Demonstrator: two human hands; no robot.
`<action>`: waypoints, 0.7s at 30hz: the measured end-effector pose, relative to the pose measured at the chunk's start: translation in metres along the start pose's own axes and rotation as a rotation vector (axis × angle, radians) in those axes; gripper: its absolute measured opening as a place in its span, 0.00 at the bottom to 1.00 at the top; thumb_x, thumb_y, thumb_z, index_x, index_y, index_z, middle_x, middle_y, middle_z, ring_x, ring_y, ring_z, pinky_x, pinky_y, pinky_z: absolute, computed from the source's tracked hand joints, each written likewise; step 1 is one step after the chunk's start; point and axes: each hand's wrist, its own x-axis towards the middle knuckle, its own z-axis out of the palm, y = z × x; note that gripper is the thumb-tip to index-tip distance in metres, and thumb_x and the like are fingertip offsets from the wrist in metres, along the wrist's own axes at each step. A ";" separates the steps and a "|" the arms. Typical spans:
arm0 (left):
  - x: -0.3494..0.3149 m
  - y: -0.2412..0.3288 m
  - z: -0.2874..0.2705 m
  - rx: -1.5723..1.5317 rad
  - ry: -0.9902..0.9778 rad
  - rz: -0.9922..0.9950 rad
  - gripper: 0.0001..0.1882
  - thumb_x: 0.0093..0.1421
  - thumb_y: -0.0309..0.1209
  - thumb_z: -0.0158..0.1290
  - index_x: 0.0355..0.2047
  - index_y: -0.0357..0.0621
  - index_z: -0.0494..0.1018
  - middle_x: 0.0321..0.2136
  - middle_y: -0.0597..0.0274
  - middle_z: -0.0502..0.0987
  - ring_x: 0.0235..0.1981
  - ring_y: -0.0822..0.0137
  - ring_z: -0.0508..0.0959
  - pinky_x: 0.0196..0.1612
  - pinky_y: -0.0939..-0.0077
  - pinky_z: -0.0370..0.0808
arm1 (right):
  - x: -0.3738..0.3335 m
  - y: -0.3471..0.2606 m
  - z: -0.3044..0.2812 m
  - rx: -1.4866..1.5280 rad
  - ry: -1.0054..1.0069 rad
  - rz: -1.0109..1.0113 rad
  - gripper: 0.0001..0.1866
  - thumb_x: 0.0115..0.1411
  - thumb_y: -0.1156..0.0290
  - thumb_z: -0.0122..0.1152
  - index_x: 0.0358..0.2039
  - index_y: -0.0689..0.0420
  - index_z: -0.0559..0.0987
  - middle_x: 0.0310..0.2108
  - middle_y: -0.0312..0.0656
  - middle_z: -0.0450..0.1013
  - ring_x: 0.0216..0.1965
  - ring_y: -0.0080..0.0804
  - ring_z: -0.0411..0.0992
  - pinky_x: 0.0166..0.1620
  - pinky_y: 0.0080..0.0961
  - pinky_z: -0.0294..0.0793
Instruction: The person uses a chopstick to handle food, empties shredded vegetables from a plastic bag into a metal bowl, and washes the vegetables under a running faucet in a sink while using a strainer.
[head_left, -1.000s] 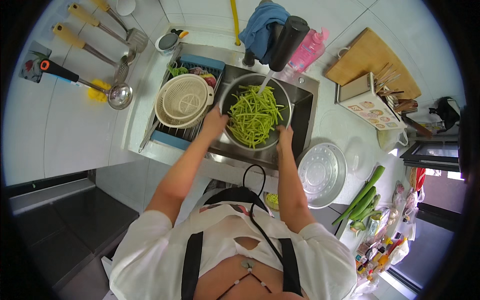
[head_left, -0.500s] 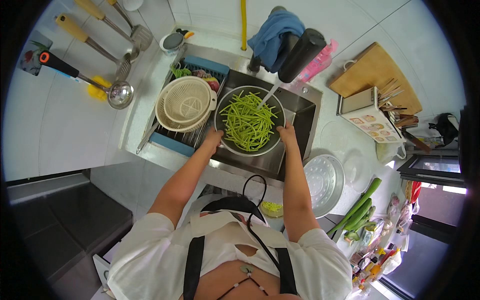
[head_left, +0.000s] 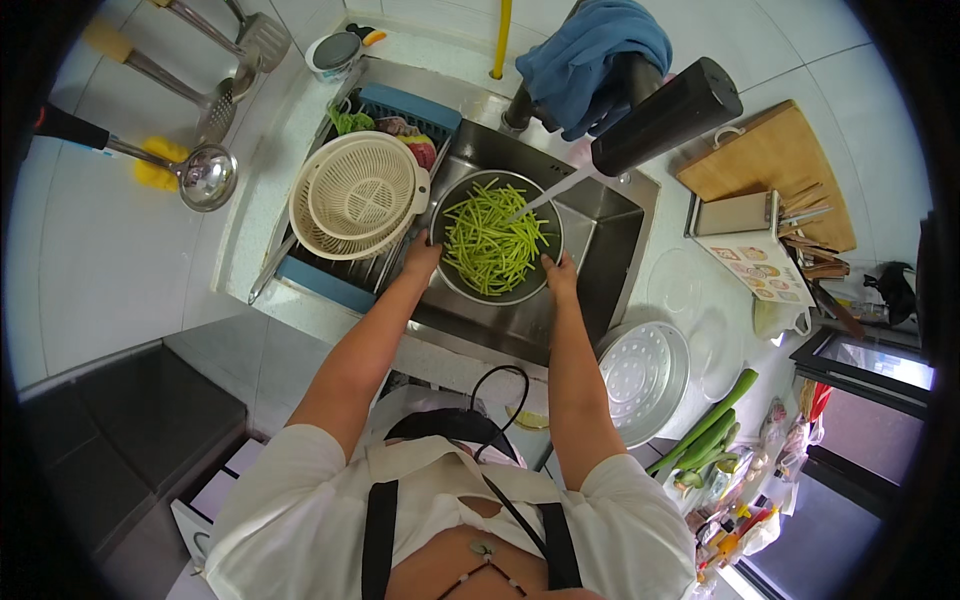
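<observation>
A round metal bowl (head_left: 553, 222) full of cut green stalks (head_left: 497, 240), perhaps garlic sprouts or beans, is held inside the steel sink (head_left: 618, 245). My left hand (head_left: 423, 257) grips the bowl's left rim, and my right hand (head_left: 560, 273) has its lower right rim. Both hands have fingers closed over the edge, partly hidden by the bowl. A stream of water (head_left: 548, 196) runs from the black faucet (head_left: 665, 117) into the stalks. A blue cloth (head_left: 595, 60) drapes over the faucet's base.
Left of the bowl, nested cream plastic colanders (head_left: 365, 190) rest on a blue-edged drying rack (head_left: 335, 287). A perforated metal steamer tray (head_left: 640, 375) lies right of the sink. Behind it stand a knife holder (head_left: 735, 215) and wooden cutting board (head_left: 770, 165). Ladles (head_left: 207, 178) hang at left.
The bowl has gone slightly lower into the sink with both hands still on its rim. My view has shifted, so the faucet looks larger and farther right. Water keeps running.
</observation>
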 end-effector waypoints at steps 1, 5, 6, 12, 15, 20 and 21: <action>0.000 -0.001 -0.003 0.020 0.040 0.032 0.23 0.56 0.25 0.44 0.53 0.42 0.57 0.49 0.52 0.64 0.48 0.54 0.66 0.47 0.63 0.63 | -0.008 -0.023 0.005 -0.198 0.071 0.027 0.17 0.50 0.75 0.56 0.42 0.59 0.72 0.32 0.40 0.74 0.32 0.27 0.71 0.37 0.23 0.69; -0.008 -0.021 0.015 0.303 0.247 0.845 0.23 0.55 0.24 0.43 0.53 0.40 0.58 0.50 0.50 0.63 0.50 0.53 0.64 0.49 0.65 0.63 | -0.036 -0.076 0.015 -0.499 0.360 -0.287 0.17 0.54 0.72 0.53 0.46 0.57 0.70 0.36 0.45 0.72 0.34 0.30 0.72 0.37 0.27 0.70; -0.014 -0.017 0.022 0.184 0.071 0.730 0.27 0.55 0.28 0.44 0.56 0.40 0.53 0.51 0.49 0.61 0.52 0.52 0.63 0.52 0.65 0.61 | -0.037 -0.070 0.022 -0.406 0.345 -0.364 0.17 0.54 0.71 0.52 0.46 0.57 0.69 0.37 0.45 0.72 0.34 0.30 0.71 0.38 0.27 0.69; 0.024 0.013 0.039 -0.217 -0.061 -0.094 0.33 0.58 0.44 0.41 0.60 0.46 0.45 0.57 0.52 0.52 0.57 0.53 0.55 0.55 0.64 0.57 | -0.015 -0.065 0.050 0.044 0.059 0.324 0.28 0.59 0.55 0.44 0.57 0.53 0.56 0.55 0.43 0.58 0.54 0.36 0.58 0.53 0.27 0.57; 0.055 0.010 0.038 -0.288 -0.204 -0.176 0.36 0.58 0.53 0.37 0.60 0.50 0.43 0.58 0.54 0.50 0.57 0.55 0.55 0.55 0.57 0.56 | -0.005 -0.092 0.057 0.173 -0.017 0.459 0.30 0.59 0.53 0.42 0.58 0.51 0.54 0.58 0.43 0.53 0.58 0.38 0.52 0.56 0.31 0.52; 0.081 0.001 0.047 -0.294 -0.241 -0.120 0.35 0.57 0.51 0.41 0.59 0.48 0.46 0.58 0.54 0.52 0.56 0.54 0.56 0.53 0.56 0.59 | 0.004 -0.094 0.073 0.092 -0.170 0.440 0.32 0.56 0.57 0.46 0.60 0.48 0.51 0.59 0.44 0.51 0.58 0.38 0.51 0.56 0.31 0.51; 0.075 0.005 0.047 -0.284 -0.233 -0.123 0.34 0.57 0.50 0.42 0.59 0.48 0.47 0.57 0.54 0.53 0.55 0.55 0.57 0.52 0.58 0.60 | 0.004 -0.093 0.072 0.127 -0.176 0.425 0.32 0.55 0.57 0.48 0.59 0.49 0.52 0.58 0.45 0.53 0.58 0.38 0.52 0.55 0.30 0.52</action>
